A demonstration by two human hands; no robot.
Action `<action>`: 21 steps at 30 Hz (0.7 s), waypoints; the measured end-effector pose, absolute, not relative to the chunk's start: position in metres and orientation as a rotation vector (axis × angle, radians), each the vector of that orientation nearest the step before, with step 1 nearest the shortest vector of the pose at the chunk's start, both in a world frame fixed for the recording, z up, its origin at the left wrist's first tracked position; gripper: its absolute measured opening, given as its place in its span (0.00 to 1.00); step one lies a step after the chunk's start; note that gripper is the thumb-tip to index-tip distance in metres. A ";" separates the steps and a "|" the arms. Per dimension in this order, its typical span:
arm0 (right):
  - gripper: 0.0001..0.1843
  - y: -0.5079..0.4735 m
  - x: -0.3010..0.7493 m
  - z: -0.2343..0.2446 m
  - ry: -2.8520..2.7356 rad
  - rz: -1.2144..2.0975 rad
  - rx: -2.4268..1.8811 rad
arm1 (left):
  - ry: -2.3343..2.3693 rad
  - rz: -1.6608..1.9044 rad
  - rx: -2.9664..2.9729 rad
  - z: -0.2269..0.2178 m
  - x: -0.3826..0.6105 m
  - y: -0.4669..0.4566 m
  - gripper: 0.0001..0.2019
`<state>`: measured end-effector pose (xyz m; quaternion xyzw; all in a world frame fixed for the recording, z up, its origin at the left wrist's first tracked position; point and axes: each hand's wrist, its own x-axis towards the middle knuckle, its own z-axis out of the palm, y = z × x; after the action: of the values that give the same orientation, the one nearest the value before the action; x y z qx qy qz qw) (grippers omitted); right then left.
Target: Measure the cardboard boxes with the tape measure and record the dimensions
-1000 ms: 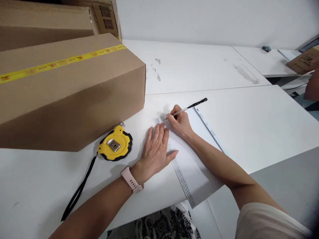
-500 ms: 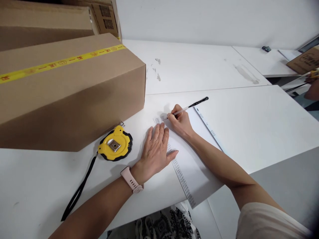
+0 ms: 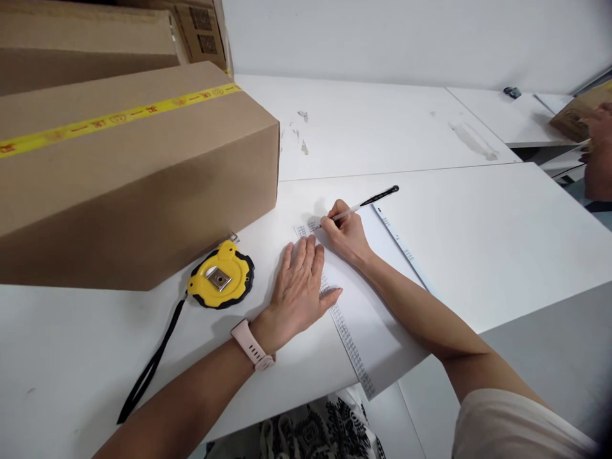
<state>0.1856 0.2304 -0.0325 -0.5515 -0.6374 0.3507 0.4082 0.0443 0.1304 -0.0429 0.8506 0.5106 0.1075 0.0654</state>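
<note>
My right hand (image 3: 347,233) grips a pen (image 3: 368,203) with a clear barrel and black end, its tip down on a white sheet of paper (image 3: 377,338). Rows of small dark writing run along the sheet's left edge. Flat across that edge lies my left hand (image 3: 299,287), fingers stretched out and holding nothing; a pink-banded watch (image 3: 251,344) is on its wrist. Left of it, a yellow and black tape measure (image 3: 220,278) rests on the table with its black strap trailing toward me. Its metal end sits against the foot of a cardboard box (image 3: 205,197).
Yellow printed tape crosses the top of the large box, and more cartons (image 3: 86,32) stand behind it. A blue-edged sheet or pad (image 3: 401,245) lies under my right arm. At far right, another person's hand (image 3: 598,150) is by a smaller carton (image 3: 571,118). A small dark object (image 3: 511,92) lies near the wall.
At the far right, the other person's hand has risen in front of the smaller carton. My hands, the pen and the tape measure look almost unchanged.
</note>
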 end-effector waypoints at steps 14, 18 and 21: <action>0.12 0.230 0.185 -0.036 -1.585 0.831 -1.376 | 1.536 0.310 2.572 -0.043 0.044 0.131 0.41; 0.06 0.236 0.194 -0.043 -1.684 0.663 -1.239 | 1.533 0.330 2.579 -0.046 0.043 0.131 0.41; 0.08 0.243 0.208 -0.048 -1.979 0.442 -1.122 | 1.533 0.355 2.565 -0.047 0.044 0.131 0.41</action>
<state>0.2077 0.2427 -0.0477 -0.4437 -0.7825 0.1749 0.4002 0.0438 0.1309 -0.0468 0.8504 0.5084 0.1179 0.0663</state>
